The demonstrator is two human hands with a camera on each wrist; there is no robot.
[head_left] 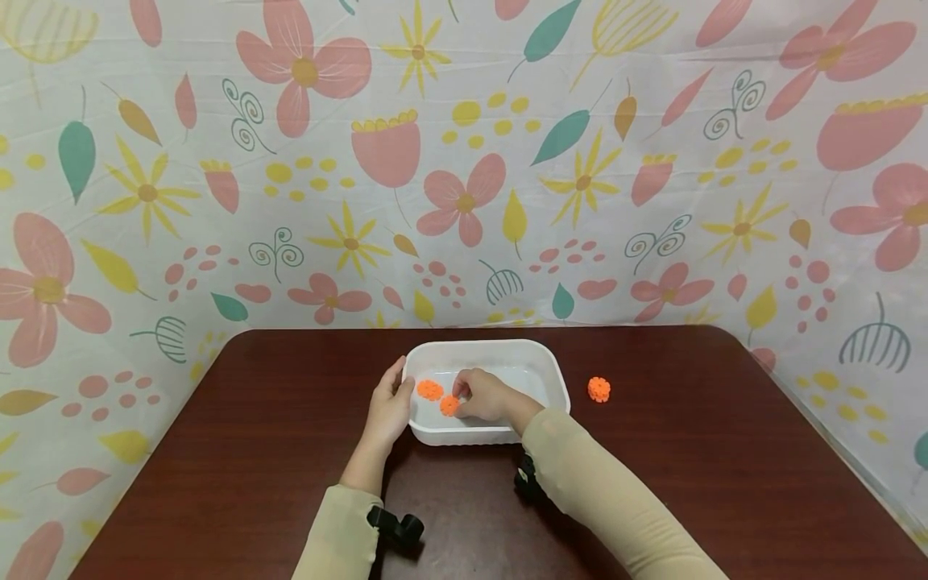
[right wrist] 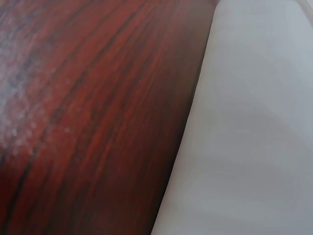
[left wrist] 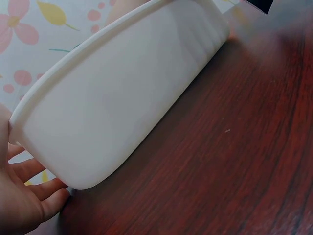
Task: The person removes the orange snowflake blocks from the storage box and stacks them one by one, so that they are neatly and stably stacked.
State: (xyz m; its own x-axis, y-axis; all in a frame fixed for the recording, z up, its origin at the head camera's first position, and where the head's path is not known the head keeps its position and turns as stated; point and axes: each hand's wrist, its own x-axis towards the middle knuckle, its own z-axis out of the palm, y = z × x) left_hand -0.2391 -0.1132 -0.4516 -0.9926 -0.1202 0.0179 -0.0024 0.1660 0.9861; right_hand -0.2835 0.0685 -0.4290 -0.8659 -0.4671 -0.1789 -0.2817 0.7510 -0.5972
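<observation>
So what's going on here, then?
Someone is handling small orange pieces in a white tray on a table. Their left hand holds the tray's left end, while the right hand reaches inside and seems to pinch one orange piece. At least one more piece lies in the tray, farther left. Another sits on the table, to the right of the tray.
</observation>
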